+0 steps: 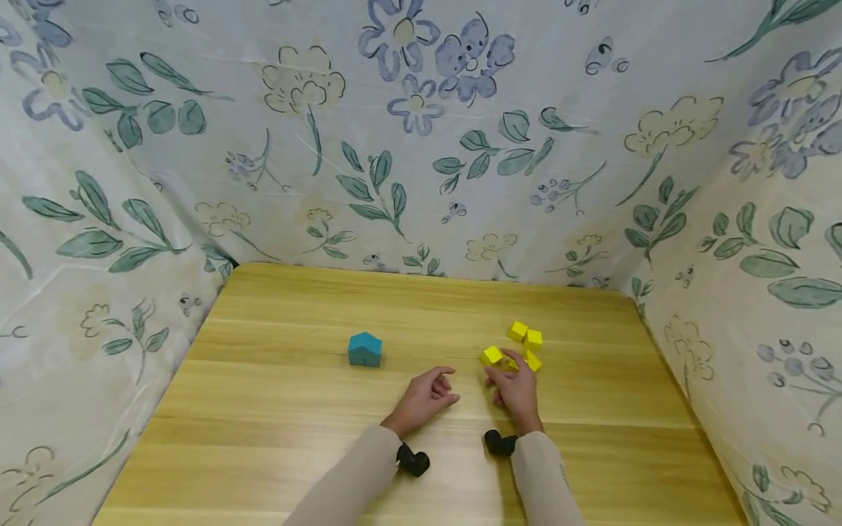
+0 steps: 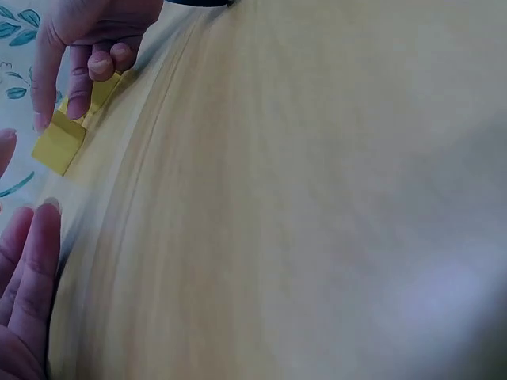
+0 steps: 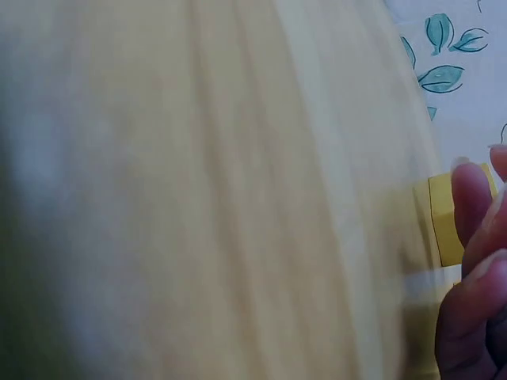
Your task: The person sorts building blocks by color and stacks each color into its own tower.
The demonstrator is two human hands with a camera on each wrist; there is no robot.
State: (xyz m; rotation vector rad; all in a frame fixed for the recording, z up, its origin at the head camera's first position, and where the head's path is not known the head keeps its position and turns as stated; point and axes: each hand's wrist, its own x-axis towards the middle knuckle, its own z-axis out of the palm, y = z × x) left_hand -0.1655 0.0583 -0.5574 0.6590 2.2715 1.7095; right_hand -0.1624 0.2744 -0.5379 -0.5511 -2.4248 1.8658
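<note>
Several small yellow blocks (image 1: 492,356) lie in a loose cluster on the right half of the wooden table. My right hand (image 1: 516,391) is over the near side of that cluster, its index finger stretched out and partly covering a block. In the left wrist view the right hand's (image 2: 99,39) fingers point down at a yellow block (image 2: 59,144); nothing shows between thumb and index finger. My left hand (image 1: 424,398) is to the left with loosely bent fingers and holds nothing. Further left stands a blue house-shaped block (image 1: 365,350). The right wrist view shows a yellow block (image 3: 446,218) behind the fingertips.
The wooden table (image 1: 276,424) ends at the back against a flower-patterned cloth (image 1: 408,183), which also hangs along both sides. A black wrist camera (image 1: 413,462) sits on the left wrist, another black camera (image 1: 500,443) on the right.
</note>
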